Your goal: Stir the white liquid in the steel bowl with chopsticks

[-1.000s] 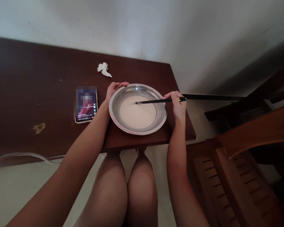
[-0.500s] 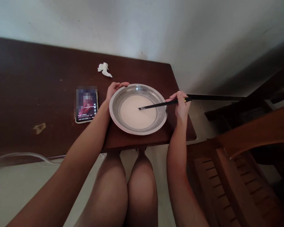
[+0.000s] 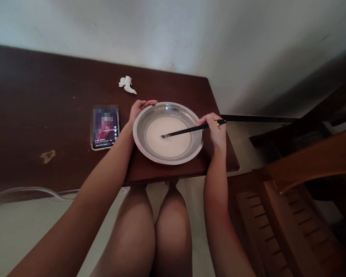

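Observation:
A wide metal bowl (image 3: 140, 145) stands near the front edge of the dark wooden table, with a pale, milky liquid (image 3: 167, 144) in it. My left hand (image 3: 138, 109) grips the bowl's far left rim, its fingers lying along the edge and its thumb hidden. In my right hand (image 3: 215, 129) are black chopsticks (image 3: 187, 130) with gold bands, held close together over the bowl's right rim. Their lower tips dip into the liquid left of its middle.
A lit phone (image 3: 106, 129) lies on the table (image 3: 60, 111) left of the bowl, with crumpled white tissue (image 3: 127, 84) behind. A white cable (image 3: 34, 189) runs along the front left edge. A wooden chair (image 3: 265, 181) stands at the right, and a wall (image 3: 173, 38) rises behind the table.
My right hand has moved left and slightly down, carrying the chopstick tips leftward and nearer to me through the liquid. My left hand and the bowl have stayed in place.

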`<state>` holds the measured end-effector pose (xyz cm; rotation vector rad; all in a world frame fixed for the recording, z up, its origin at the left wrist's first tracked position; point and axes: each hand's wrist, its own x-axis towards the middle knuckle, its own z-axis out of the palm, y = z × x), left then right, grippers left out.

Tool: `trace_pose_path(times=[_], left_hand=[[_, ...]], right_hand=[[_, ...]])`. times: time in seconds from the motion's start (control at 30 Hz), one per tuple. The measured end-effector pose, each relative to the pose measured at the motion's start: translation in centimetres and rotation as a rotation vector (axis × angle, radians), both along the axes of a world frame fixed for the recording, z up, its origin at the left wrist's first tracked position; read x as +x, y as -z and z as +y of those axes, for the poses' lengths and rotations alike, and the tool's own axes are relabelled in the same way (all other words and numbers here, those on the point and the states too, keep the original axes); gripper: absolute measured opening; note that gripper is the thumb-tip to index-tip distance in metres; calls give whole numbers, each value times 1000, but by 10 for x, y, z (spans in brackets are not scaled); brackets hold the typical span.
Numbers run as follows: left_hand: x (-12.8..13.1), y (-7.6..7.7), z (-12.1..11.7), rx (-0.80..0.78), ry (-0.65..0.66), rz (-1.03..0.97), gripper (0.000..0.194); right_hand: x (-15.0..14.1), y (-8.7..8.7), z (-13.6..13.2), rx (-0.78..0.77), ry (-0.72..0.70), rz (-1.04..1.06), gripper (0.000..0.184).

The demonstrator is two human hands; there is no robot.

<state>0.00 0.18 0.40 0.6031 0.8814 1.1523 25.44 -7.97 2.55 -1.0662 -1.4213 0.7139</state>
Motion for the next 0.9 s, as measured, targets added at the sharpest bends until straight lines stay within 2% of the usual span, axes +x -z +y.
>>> trace_pose_path(times=[0.1, 0.2, 0.37, 0.47, 0.6, 0.77, 0.9], left_hand=[[0, 0, 1, -14, 9, 11, 34], [0, 0, 0, -15, 5, -3, 33], [0, -1, -1, -23, -3, 1, 33], [0, -1, -1, -20, -2, 3, 33], [0, 1, 0, -11, -4, -2, 34], [0, 1, 0, -16, -2, 9, 33], [0, 1, 0, -17, -3, 0, 33]], right_hand=[[0, -1, 0, 22, 65, -19, 31], [3, 0, 2, 31, 151, 50, 35], [-1, -2, -2, 1, 10, -31, 34], [-1, -4, -2, 48, 51, -63, 32], [2, -1, 1, 45, 145, 50, 35], [0, -1, 0, 14, 4, -27, 32], [2, 0, 1, 59, 146, 20, 35]])
